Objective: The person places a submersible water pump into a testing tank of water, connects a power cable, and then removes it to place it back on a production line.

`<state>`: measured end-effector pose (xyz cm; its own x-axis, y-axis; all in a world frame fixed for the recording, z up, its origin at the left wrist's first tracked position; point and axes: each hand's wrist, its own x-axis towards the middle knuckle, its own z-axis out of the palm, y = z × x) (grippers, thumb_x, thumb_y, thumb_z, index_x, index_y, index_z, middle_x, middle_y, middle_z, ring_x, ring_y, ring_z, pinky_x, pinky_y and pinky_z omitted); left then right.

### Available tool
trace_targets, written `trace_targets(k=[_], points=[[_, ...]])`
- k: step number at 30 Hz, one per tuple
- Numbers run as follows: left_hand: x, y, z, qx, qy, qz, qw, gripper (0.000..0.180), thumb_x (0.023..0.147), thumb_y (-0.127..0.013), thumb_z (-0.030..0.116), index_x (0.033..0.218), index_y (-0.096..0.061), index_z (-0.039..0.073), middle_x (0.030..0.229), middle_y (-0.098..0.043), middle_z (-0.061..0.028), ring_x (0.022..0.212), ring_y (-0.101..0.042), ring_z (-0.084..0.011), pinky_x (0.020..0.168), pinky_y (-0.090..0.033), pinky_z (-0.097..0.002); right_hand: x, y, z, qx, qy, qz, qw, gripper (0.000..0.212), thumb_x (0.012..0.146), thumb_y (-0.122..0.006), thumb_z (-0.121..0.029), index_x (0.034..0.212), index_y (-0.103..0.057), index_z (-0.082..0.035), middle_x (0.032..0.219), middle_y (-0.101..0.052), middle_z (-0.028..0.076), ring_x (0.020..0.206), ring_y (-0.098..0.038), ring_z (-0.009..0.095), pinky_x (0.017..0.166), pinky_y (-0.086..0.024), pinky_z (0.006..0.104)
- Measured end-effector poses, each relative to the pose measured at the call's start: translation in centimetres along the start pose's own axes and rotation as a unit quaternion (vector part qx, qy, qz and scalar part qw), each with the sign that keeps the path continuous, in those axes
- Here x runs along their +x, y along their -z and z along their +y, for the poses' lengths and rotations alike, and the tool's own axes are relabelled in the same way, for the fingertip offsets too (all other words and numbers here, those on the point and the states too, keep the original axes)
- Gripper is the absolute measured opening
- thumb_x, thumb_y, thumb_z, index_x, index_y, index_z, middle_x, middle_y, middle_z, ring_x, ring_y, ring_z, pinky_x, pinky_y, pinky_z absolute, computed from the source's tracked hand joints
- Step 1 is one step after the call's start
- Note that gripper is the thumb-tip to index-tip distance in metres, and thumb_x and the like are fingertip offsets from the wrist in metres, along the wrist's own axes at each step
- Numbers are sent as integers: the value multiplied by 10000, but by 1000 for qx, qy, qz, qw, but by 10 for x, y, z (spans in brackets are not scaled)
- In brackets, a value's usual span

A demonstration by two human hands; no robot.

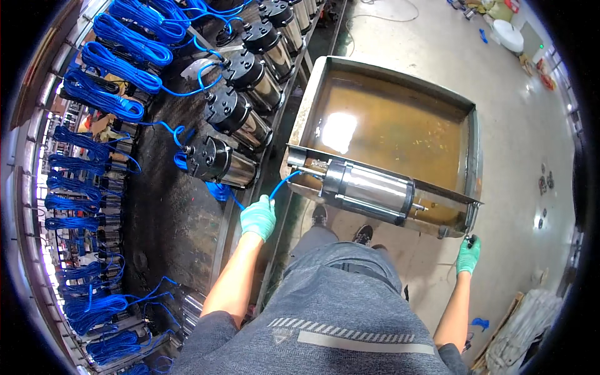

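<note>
My left hand [258, 217], in a green glove, is closed round a blue cable [283, 183]. The cable runs up to the black end of a shiny steel pump motor [374, 189]. That motor lies sideways across the near part of a metal tank [479, 134], alongside a crosswise bar. Brownish water [390, 119] stands in the tank. Off the tank's near right corner, my gloved right hand [468, 255] has its fingers curled round something small and dark that I cannot make out.
Several upright motors [226, 161] line the dark bench [169, 219] at left, with blue cables attached. Coiled blue cables [128, 69] fill racks farther left. A white round object [507, 35] lies on the floor at far right. Grey sheeting [522, 331] lies at lower right.
</note>
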<state>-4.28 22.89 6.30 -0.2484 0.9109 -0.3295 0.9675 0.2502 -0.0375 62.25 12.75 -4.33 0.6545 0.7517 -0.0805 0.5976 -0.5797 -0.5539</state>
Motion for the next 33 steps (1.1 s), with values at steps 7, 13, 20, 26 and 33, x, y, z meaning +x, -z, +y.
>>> trace_targets(k=[7,13,20,26,33], points=[[23,-5,13,-428,-13,-10,904,254,1023,-556,303,909,-643,93,689,-635,-78,549,-583,-189,515,-469,-336,-31,15,-94,-37,89,55,994,275,866,-633,-81,1133,-627,-15,1096,-625,183,1025,-604,348,926,-491,434],[20,32,9,-659,79,-198,721,285,1004,-612,307,1161,-648,72,646,-574,6,463,-476,-82,397,-351,-232,-46,-18,-101,-87,131,-36,987,276,891,-664,-153,1144,-642,-44,1177,-633,218,1068,-613,406,915,-499,473],[49,12,6,-496,-39,-22,867,338,986,-615,201,1275,-646,28,732,-609,3,580,-544,-86,511,-436,-253,-40,-50,-96,-72,20,-61,995,180,902,-648,-162,1036,-580,-62,1003,-703,194,944,-667,406,822,-516,514],[33,49,29,-529,-71,-155,832,314,997,-585,178,1279,-627,46,685,-525,43,545,-450,-50,488,-359,-223,-52,-17,-115,-52,52,-79,994,205,844,-603,-100,1048,-589,-82,932,-682,229,908,-664,436,786,-518,516],[3,76,59,-495,-180,-199,826,279,982,-616,252,1139,-695,36,711,-530,50,596,-443,-43,553,-360,-221,-51,101,-146,18,64,-77,995,133,857,-577,-66,983,-614,-48,707,-620,102,644,-618,203,615,-505,352]])
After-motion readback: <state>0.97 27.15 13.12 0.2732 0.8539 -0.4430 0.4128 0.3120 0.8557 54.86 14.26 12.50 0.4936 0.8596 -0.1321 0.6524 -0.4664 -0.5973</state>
